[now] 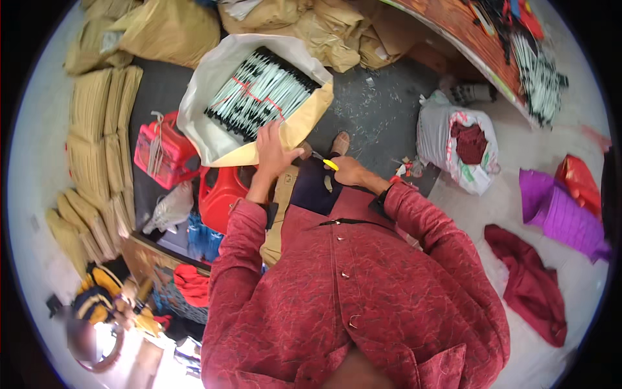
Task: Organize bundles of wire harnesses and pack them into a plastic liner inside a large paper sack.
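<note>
Pressing down with the left hand point(275, 152), fingers spread flat, on the near edge of the open tan paper package point(304, 120), lined with a white bag and lying on the dark floor point(382, 117) ahead of the knees. Holding a small yellow-handled tool point(329, 164) in the right hand point(350, 172), fist closed round it, just right of that package. Showing inside the package: rows of black-and-white slim items point(262, 94) banded in red. Lying left of the package: stacked tan packets point(103, 129) and a red crate point(162, 152). Sitting right of it: a white sack point(453, 146) of dark red material.
</note>
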The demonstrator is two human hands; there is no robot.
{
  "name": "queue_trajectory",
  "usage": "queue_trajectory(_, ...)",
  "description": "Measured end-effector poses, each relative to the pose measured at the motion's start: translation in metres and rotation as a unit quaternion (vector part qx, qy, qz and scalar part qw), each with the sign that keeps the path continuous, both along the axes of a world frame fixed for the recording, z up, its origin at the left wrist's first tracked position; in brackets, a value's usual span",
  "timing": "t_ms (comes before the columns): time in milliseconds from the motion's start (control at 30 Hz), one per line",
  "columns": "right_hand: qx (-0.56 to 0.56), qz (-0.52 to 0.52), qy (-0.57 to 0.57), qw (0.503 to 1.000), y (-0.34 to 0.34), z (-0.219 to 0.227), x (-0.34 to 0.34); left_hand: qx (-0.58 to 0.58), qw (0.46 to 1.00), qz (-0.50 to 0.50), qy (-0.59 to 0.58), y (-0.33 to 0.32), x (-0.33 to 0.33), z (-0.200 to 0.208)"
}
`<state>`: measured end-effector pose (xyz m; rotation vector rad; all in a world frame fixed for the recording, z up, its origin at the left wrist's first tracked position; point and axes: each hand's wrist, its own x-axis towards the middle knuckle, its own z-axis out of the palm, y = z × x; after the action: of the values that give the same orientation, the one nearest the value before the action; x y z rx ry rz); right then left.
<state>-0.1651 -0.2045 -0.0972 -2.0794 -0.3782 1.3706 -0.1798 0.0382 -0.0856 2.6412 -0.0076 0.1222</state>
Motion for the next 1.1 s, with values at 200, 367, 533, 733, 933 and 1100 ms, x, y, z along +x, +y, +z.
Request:
queue_trajectory(200,-0.008,-0.043,-0.020,0.999,-0.013,0.010,-0.006,-0.090,0.854,-0.132,0.495,0.028,0.065,-0.040)
queue_trajectory(367,0.021,-0.145,-0.034,0.989,0.005,-0.010,-0.042,-0.061,0.796,-0.111,0.592,0.075,0.053,-0.092)
queue_trajectory(533,0.009,-0.331,0.064,0.941,0.029,-0.030,-0.071,-0.340,0.728,-0.079,0.590,0.048,0.062,-0.066)
queue_trajectory(733,0.074,-0.575,0.134,0.803,0.082,-0.042,-0.074,-0.444,0.654,0.012,0.613,0.044,0.045,-0.069)
queue_trajectory(933,0.190,-0.731,0.211,0.620,0.109,-0.067,-0.051,-0.426,0.643,0.021,0.636,0.034,0.048,-0.078)
queue_trajectory(1100,0.146,-0.767,0.172,0.600,0.110,-0.102,-0.057,-0.342,0.688,0.024,0.639,-0.001,0.057,-0.068)
